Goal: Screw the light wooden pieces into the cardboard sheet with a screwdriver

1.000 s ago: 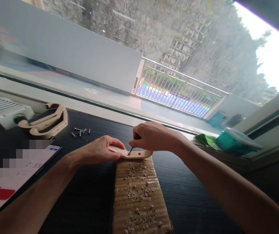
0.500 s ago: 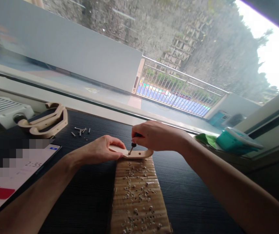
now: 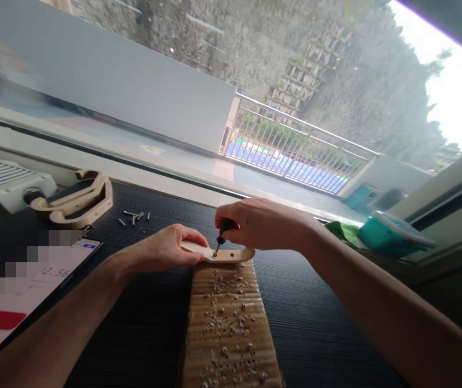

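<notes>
My left hand (image 3: 166, 249) is closed on the left end of a flat, curved wooden piece (image 3: 231, 255), pressing it down at the far end of a cardboard strip (image 3: 226, 323). My right hand (image 3: 261, 223) grips a small screwdriver (image 3: 221, 233) with a dark handle. Its tip stands in a hole near the middle of the wooden piece. A second hole shows to the right of the tip.
The cardboard strip is dotted with small crumbs and lies on a dark table (image 3: 142, 328). At the far left rest stacked wooden frame parts (image 3: 77, 200) and several loose screws (image 3: 134, 217). A tablet (image 3: 20, 291) lies near left. A teal box (image 3: 392, 233) sits on the sill at right.
My right hand has turned on the screwdriver, so more of its handle shows. The tablet's timer went from 2:55 to 2:56. My left hand stayed put.
</notes>
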{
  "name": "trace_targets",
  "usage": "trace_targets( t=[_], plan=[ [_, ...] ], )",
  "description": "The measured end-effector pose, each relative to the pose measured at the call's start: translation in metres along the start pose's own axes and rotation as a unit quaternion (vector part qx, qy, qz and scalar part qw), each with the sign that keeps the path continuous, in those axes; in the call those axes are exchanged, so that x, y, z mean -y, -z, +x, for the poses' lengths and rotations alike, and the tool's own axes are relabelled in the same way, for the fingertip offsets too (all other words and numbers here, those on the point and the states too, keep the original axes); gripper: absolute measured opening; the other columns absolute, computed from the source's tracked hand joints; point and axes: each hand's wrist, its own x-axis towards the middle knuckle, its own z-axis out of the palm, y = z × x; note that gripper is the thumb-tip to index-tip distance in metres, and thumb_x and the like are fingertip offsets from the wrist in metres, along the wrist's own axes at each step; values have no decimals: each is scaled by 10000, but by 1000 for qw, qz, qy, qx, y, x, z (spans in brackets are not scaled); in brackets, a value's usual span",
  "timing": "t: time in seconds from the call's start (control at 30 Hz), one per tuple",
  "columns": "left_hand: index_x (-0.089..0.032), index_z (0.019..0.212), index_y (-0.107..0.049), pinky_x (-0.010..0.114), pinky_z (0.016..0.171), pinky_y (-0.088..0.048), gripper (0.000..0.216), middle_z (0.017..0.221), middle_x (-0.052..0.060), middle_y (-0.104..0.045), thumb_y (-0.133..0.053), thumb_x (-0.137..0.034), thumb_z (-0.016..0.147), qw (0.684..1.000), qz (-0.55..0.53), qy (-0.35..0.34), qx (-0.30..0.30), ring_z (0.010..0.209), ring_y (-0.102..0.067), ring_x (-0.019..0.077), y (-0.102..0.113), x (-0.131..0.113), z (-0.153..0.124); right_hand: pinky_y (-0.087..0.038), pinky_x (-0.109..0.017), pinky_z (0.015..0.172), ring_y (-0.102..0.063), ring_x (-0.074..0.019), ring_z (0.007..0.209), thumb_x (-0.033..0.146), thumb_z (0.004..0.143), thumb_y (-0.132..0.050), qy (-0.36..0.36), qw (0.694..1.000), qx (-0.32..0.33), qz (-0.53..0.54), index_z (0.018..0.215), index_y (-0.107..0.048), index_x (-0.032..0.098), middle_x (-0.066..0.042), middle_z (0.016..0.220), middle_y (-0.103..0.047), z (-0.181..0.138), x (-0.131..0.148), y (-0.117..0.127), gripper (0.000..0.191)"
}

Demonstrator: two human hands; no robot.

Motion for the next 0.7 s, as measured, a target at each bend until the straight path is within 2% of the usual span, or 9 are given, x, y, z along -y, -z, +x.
trace_targets(
  t=[0.1,0.2,0.47,0.6,0.7],
  plan=[
    [-183,996,-692,249,767,-471,368,943,14,-724,-574,-359,696,1000,4,4,-2,910,-648,221,0,1,1,-284,-239,567,-483,-105,618,252,818,-509,5,1000,3,1,924,-661,206,-11,779,-659,2,1,-3,191],
    [-182,1007,-686,253,768,-474,382,950,15,-719,-575,-367,693,1000,2,9,1,920,-645,226,-1,2,2,-287,-240,565,-487,-112,629,305,840,-509,-8,1000,-1,6,926,-652,189,-21,763,-647,4,0,-7,203],
    [-178,1020,-689,249,789,-475,381,994,20,-720,-576,-356,703,1000,-7,8,10,957,-641,232,-1,2,1,-293,-255,546,-496,-130,619,398,875,-454,-76,997,-11,-6,871,-647,156,-58,749,-657,5,2,-12,310],
    [-185,1021,-688,261,821,-481,393,997,17,-723,-590,-380,694,1000,-16,9,12,974,-642,237,0,2,1,-295,-256,549,-503,-129,614,428,846,-482,-55,998,-5,-15,927,-660,179,-51,779,-669,3,1,-7,317],
    [-190,1006,-690,265,822,-485,390,984,11,-727,-596,-390,685,1000,-24,6,8,960,-645,235,-1,2,0,-294,-249,564,-506,-116,625,349,807,-531,-15,1000,-9,-4,1014,-649,223,-25,840,-677,1,1,-2,269]
  ],
)
